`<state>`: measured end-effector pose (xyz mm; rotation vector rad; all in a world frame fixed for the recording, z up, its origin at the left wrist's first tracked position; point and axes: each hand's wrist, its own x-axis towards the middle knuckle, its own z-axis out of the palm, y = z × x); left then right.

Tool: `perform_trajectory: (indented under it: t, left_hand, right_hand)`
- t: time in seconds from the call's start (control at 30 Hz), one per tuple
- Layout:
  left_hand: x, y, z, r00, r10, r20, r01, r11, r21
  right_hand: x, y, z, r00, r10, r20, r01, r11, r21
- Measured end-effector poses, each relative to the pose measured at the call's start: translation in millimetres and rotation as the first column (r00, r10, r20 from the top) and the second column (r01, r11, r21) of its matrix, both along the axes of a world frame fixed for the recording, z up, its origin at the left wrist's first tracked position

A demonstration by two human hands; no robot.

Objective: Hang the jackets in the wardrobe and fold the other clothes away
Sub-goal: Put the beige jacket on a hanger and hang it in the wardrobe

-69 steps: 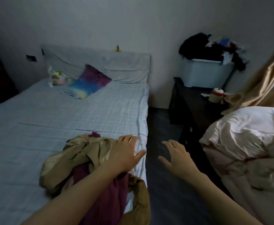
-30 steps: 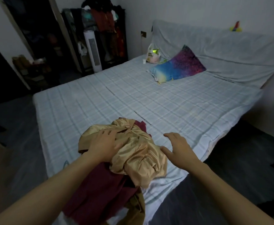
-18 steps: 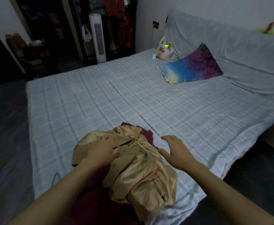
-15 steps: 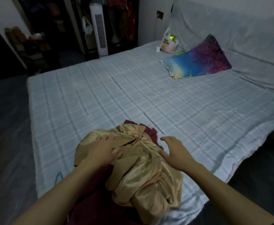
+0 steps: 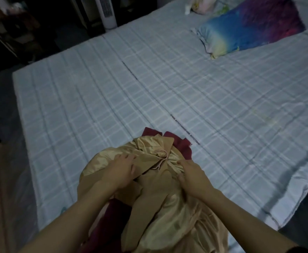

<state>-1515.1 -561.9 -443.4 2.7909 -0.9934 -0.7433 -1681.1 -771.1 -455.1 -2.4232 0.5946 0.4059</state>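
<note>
A crumpled tan jacket (image 5: 167, 207) with a shiny lining lies on the near corner of the bed (image 5: 149, 88), its collar and pink hanging loop facing up. It sits on top of a maroon garment (image 5: 182, 143), which shows beyond it and under my left arm. My left hand (image 5: 121, 170) grips a fold of the tan jacket left of the collar. My right hand (image 5: 191, 176) pinches bunched lining between thumb and fingers just right of the collar.
A blue-purple pillow (image 5: 250, 26) and a plastic bag (image 5: 202, 4) lie at the far side of the bed. A white tower fan (image 5: 106, 11) stands beyond the bed beside a dark wardrobe area (image 5: 21, 24). Dark floor borders the bed left and right.
I have leaned in closer over the bed. My right hand moved left from the sheet onto the tan jacket and took hold of it; my left hand stayed on the jacket.
</note>
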Motion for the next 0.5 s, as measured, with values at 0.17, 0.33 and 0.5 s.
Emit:
perform_trajectory:
  t: [0.17,0.33,0.5]
  left_hand:
    - [26.6,-13.4,-40.2,0.999,-0.022,-0.039,0.023,1.0,0.016]
    - [44.8,-14.1,-85.0,0.986,-0.133,-0.101,0.137,0.99,0.034]
    - [51.4,-15.2,-113.5,0.954,-0.272,-0.123,0.28,0.958,0.053]
  right_hand:
    - [17.6,2.4,-50.9,0.996,0.06,-0.066,-0.064,0.997,-0.051]
    - [26.7,19.1,-84.2,0.983,0.103,-0.154,-0.108,0.994,-0.025]
    - [28.5,34.3,-105.0,0.965,0.11,-0.24,-0.124,0.991,-0.043]
